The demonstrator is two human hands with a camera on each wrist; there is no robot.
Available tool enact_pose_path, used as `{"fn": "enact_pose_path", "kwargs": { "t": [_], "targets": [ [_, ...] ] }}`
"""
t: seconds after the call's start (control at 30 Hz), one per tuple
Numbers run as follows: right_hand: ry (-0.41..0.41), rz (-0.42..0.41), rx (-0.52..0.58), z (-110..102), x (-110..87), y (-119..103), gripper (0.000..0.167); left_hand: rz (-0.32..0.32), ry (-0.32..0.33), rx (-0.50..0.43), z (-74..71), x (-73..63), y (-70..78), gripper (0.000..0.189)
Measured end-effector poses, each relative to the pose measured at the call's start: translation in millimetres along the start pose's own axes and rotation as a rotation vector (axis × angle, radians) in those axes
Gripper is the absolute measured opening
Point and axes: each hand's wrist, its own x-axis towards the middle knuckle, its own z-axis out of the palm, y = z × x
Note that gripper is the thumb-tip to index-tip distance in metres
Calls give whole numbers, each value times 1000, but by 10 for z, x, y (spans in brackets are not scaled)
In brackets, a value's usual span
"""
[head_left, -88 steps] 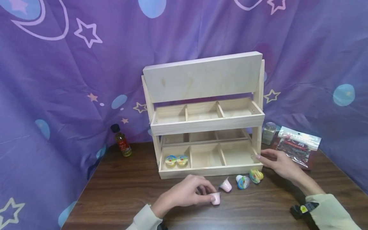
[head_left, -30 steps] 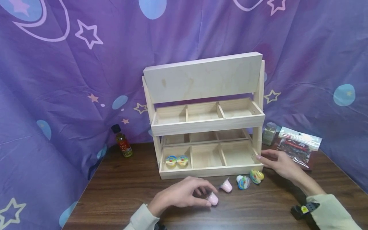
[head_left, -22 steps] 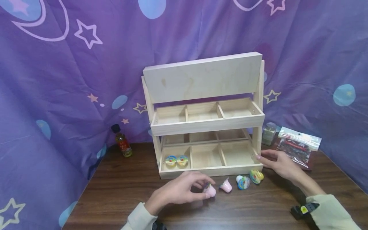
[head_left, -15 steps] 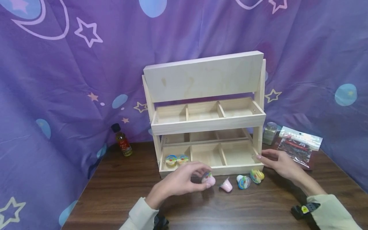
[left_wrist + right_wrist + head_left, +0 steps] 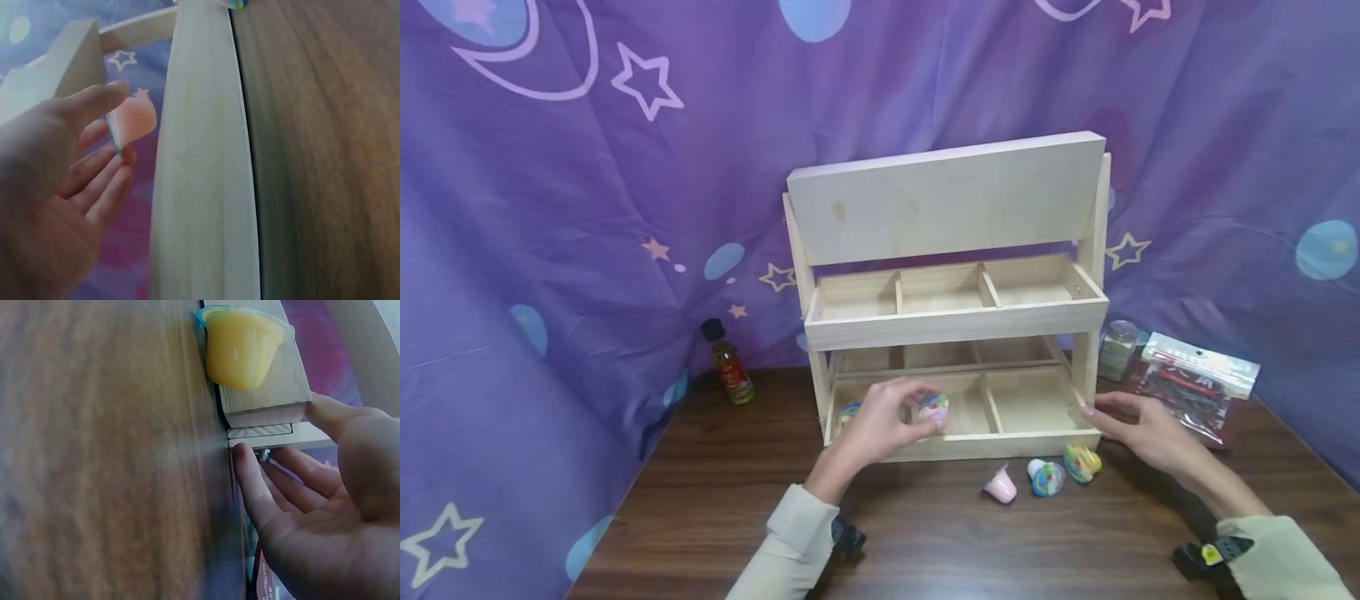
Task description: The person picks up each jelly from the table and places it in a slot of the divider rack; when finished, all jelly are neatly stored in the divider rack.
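Note:
My left hand [image 5: 876,423] pinches a pink jelly cup [image 5: 934,407] between thumb and fingers, lid facing the head camera. It is over the front of the lower tray of a wooden rack [image 5: 955,321], near the left divider. The left wrist view shows the cup's pink body [image 5: 136,119] by the fingertips. My right hand [image 5: 1153,435] holds the right end of the lower tray, thumb and fingers on either side. In the left compartment a jelly cup [image 5: 849,412] is mostly hidden behind my left hand. Before the rack lie a pink cup [image 5: 1002,485], a white cup [image 5: 1047,478] and a yellow cup [image 5: 1082,463].
A small bottle [image 5: 728,367] with a black cap stands left of the rack. Right of it are a glass jar [image 5: 1117,350] and a plastic packet [image 5: 1195,387]. A purple curtain [image 5: 587,250] hangs behind the brown table [image 5: 700,508].
My left hand has picked up the pink jelly cup from the table and raised it forward to the lower tray. My right hand stays at the tray's end. The head view has shifted slightly.

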Motion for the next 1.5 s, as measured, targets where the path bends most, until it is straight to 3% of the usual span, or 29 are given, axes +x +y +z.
{"fn": "enact_pose_path", "kwargs": {
  "t": [0.17, 0.37, 0.7, 0.93, 1.5],
  "targets": [
    [-6, 1, -22, -35, -55, 41, 66, -50, 16, 78, 110, 109, -97, 46],
    [1, -13, -43, -43, -27, 22, 66, -64, -20, 172, 164, 201, -173, 47],
    [0, -28, -23, -25, 19, -5, 63, -97, -36, 332, 215, 213, -214, 46],
    [-9, -26, -7, -21, 23, -20, 64, -99, -36, 305, 207, 212, -203, 38],
    [-14, -5, -8, -23, 23, 1, 66, -91, -87, 259, 155, 206, -207, 39]
  ]
}}
